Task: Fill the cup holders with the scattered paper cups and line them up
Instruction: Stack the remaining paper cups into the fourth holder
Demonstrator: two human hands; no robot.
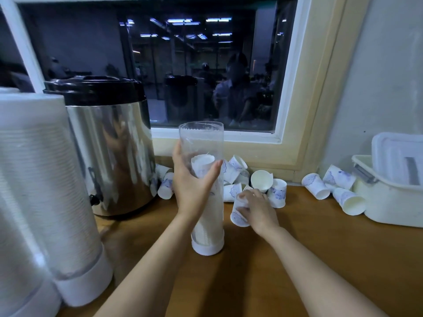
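Wood counter (297,259) runs under a dark window, with a steel urn (109,143) at the left. Near the middle a clear cup holder (201,138) stands upright, its long axis vertical and about half full. The left hand (192,181) is wrapped around its middle. Just to its right, well below the open top, the right hand (256,209) grips one tilted paper cup (238,217). I judge this cup must travel up and leftward. Loose cups (278,193) lie behind.

Single head-worn wide-angle view, looking forward and down, close over the wooden counter (297,248), facing a window (183,65)
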